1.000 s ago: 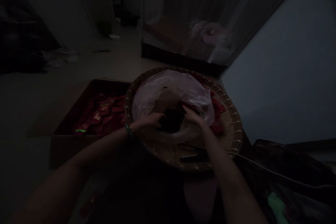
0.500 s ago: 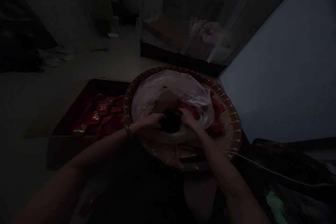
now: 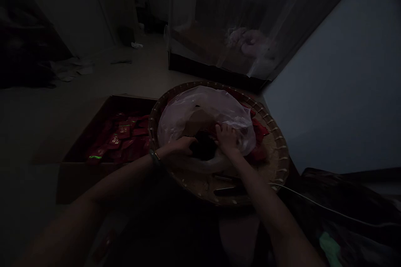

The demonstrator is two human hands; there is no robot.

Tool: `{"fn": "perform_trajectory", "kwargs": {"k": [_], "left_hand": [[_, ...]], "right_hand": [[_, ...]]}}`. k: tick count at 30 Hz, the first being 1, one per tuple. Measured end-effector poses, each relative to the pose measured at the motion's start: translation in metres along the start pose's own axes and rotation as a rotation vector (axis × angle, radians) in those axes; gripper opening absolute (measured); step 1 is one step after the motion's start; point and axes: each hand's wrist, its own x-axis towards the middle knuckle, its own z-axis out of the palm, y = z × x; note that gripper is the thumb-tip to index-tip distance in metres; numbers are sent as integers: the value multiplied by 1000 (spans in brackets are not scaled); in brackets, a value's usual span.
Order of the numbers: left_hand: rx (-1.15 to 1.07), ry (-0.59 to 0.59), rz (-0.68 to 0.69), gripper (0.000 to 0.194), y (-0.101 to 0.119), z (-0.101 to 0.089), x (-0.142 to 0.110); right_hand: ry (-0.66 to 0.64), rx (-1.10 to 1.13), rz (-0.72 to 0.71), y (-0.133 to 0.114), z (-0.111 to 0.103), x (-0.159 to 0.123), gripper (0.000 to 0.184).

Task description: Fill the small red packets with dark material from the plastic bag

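Note:
The scene is very dim. A round woven tray (image 3: 275, 142) sits in front of me with a translucent plastic bag (image 3: 200, 106) lying on it. My left hand (image 3: 177, 147), with a bracelet on the wrist, grips the bag's near edge beside a dark mass (image 3: 203, 148) at the bag's mouth. My right hand (image 3: 227, 138) has its fingers curled on the bag's rim next to a red packet (image 3: 219, 127). More red packets (image 3: 258, 131) lie on the tray to the right of the bag.
A cardboard box (image 3: 78, 162) full of red packets (image 3: 122, 133) stands left of the tray. Two dark slim objects (image 3: 230, 190) lie at the tray's near edge. A netted bed frame (image 3: 219, 46) is behind. A thin cable (image 3: 313, 204) and dark cloth lie right.
My right hand has moved a little left and up along the bag's rim, toward the red packet. My left hand has stayed on the bag's near edge.

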Motion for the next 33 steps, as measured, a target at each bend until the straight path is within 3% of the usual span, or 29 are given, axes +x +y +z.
{"fn": "perform_trajectory", "kwargs": {"k": [2, 5, 8, 14, 16, 19, 22, 24, 27, 29, 31, 33], "left_hand": [[6, 8, -1, 57, 0, 0, 0], [2, 11, 5, 57, 1, -1, -1], [-7, 7, 27, 56, 2, -2, -4], [-38, 67, 47, 43, 0, 0, -1], [-38, 215, 56, 35, 1, -6, 4], [6, 585, -4, 31, 6, -30, 13], [149, 830, -47, 41, 14, -64, 25], [274, 908, -123, 56, 17, -83, 37], [321, 867, -375, 88, 12, -101, 59], [284, 740, -540, 92, 4, -108, 73], [221, 599, -631, 70, -3, -113, 82], [168, 544, -628, 42, -7, -118, 84]], "right_hand": [[-3, -41, -44, -2, 3, 3, 61], [-145, -34, -21, 3, 10, 10, 44], [-252, 25, 79, 17, 12, 16, 37], [-277, 149, 288, 42, -8, 25, 38], [-278, 165, 312, 43, -13, 26, 37], [-254, 177, 322, 43, -14, 24, 39], [-209, 191, 330, 43, -11, 20, 41], [-157, 201, 335, 45, -9, 18, 40], [-108, 220, 357, 48, -6, 16, 39], [-109, 232, 377, 50, -4, 14, 39], [-120, 246, 384, 52, -3, 13, 38], [-122, 263, 395, 54, -3, 10, 38]]}}
